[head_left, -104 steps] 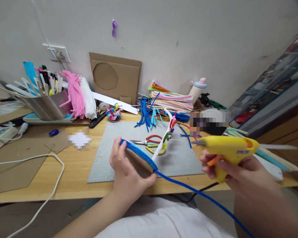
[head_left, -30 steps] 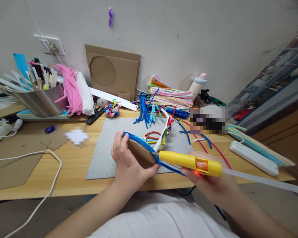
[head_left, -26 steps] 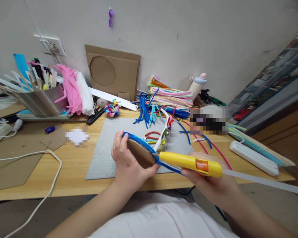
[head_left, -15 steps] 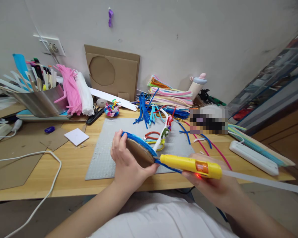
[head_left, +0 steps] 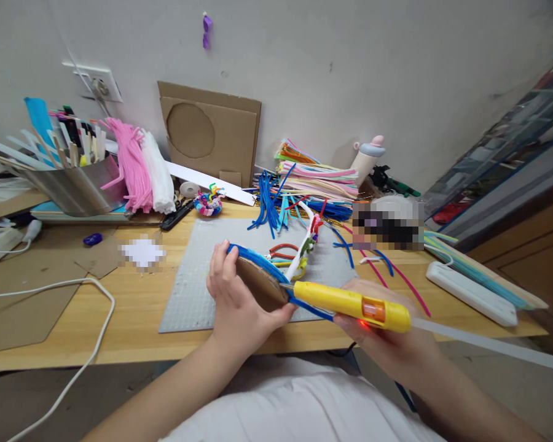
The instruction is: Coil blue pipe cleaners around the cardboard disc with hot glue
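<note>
- While the disc [head_left: 262, 287] tilts above the mat [head_left: 188, 276], a blue stem [head_left: 311, 309] trails from its blue-edged rim.
- The left hand [head_left: 235, 304] holds the disc, fingers curled over the far edge, thumb at the near end.
- The right hand [head_left: 387, 344] grips the glue gun [head_left: 350, 304], nozzle at the rim; most of its fingers are hidden.
- Just beyond, red- and yellow-handled tools [head_left: 284, 249] lie on the mat.
- At the back of the desk [head_left: 133, 331], cardboard [head_left: 235, 135] leans against the wall.
</note>
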Tool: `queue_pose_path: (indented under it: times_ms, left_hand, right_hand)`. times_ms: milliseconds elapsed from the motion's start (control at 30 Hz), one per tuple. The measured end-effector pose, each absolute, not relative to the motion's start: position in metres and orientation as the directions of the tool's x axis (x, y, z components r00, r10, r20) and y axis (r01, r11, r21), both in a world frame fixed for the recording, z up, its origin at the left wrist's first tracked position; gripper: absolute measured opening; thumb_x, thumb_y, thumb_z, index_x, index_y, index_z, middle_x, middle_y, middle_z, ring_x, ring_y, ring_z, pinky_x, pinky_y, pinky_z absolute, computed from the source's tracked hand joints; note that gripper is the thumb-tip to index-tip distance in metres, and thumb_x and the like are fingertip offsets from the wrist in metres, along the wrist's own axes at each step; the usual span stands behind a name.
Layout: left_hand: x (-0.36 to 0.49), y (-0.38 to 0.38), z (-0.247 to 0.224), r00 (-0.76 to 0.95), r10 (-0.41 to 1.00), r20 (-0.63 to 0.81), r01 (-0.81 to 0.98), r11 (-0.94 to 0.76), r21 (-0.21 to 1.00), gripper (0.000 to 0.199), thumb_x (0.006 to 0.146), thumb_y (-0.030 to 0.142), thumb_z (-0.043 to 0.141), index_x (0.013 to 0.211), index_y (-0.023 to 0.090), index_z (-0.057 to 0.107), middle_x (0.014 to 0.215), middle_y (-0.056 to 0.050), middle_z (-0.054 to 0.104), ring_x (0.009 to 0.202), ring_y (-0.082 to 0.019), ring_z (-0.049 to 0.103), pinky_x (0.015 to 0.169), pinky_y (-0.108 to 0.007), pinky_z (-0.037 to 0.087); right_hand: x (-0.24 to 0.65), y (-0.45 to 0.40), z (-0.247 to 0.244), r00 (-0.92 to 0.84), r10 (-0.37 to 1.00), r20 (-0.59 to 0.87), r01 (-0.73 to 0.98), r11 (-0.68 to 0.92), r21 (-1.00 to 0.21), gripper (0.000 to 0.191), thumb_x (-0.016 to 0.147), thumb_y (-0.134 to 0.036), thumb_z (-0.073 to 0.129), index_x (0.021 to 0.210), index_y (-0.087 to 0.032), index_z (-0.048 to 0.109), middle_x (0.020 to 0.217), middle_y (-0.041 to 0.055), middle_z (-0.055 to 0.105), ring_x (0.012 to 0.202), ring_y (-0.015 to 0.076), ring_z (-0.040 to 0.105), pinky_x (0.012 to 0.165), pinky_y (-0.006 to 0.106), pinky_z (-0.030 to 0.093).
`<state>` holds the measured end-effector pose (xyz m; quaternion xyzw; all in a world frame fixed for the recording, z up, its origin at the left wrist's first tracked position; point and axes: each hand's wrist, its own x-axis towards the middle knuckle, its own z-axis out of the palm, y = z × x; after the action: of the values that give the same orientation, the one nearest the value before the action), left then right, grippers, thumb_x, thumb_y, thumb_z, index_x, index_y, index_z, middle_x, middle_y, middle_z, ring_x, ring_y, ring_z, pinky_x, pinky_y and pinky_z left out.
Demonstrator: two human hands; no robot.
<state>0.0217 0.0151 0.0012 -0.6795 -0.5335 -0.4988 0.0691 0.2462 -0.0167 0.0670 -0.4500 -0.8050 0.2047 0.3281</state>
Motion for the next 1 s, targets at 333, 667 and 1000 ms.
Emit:
queue_pose_path:
  times_ms: [333, 667, 1000]
  left_hand:
    - [0.023, 0.015, 0.003, -0.073, 0.668, 0.740, 0.794, -0.411, 0.449, 0.120, 0.055, 0.054, 0.082, 0.147, 0.013, 0.017, 0.149, -0.029, 0.031, 0.144, -0.044, 0.029, 0.113, -0.062, 0.027]
    - [0.022, 0.015, 0.001, -0.070, 0.665, 0.743, 0.785, -0.423, 0.453, 0.120, 0.054, 0.055, 0.082, 0.147, 0.016, 0.017, 0.149, -0.027, 0.031, 0.144, -0.043, 0.028, 0.113, -0.061, 0.026]
    - [0.022, 0.015, 0.002, -0.068, 0.668, 0.741, 0.791, -0.417, 0.449, 0.119, 0.056, 0.054, 0.082, 0.147, 0.013, 0.017, 0.150, -0.028, 0.030, 0.145, -0.043, 0.027, 0.113, -0.062, 0.026]
  right_hand:
    - [0.257, -0.021, 0.067, -0.383, 0.876, 0.293, 0.642, 0.481, -0.597, 0.026, 0.094, -0.031, 0.057, 0.071, -0.022, 0.051, 0.066, -0.0017, 0.053, 0.057, 0.0141, 0.052, 0.053, 0.028, 0.039]
    - [0.259, -0.024, 0.075, -0.383, 0.891, 0.244, 0.687, 0.451, -0.569, 0.023, 0.093, -0.031, 0.058, 0.072, -0.022, 0.052, 0.066, -0.0021, 0.057, 0.056, 0.0140, 0.053, 0.050, 0.027, 0.039]
    - [0.259, -0.026, 0.090, -0.459, 0.875, 0.154, 0.671, 0.455, -0.585, 0.018, 0.094, -0.036, 0.058, 0.082, -0.023, 0.057, 0.079, 0.0017, 0.063, 0.067, 0.0163, 0.059, 0.060, 0.029, 0.045]
